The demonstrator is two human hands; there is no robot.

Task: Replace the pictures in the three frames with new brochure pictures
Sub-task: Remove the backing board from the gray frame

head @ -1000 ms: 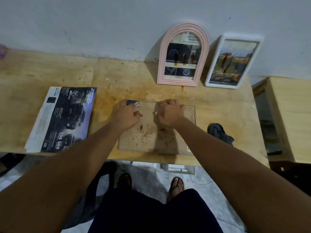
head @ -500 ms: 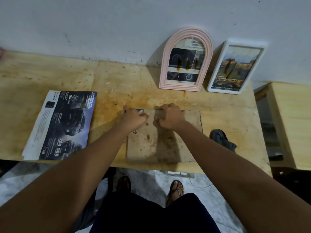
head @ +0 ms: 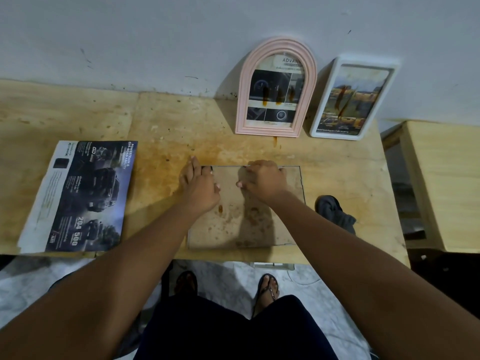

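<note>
Brown board, stained, lies flat at the lower centre of the wooden table, and I see both hands at its far edge. The left hand is released, its fingers stretched out over the board's upper-left corner. The right hand has its fingers curled down at the top edge; I cannot tell whether they pinch anything. A brochure lies at left. A pink frame and a white frame lean on the wall, upper right.
</note>
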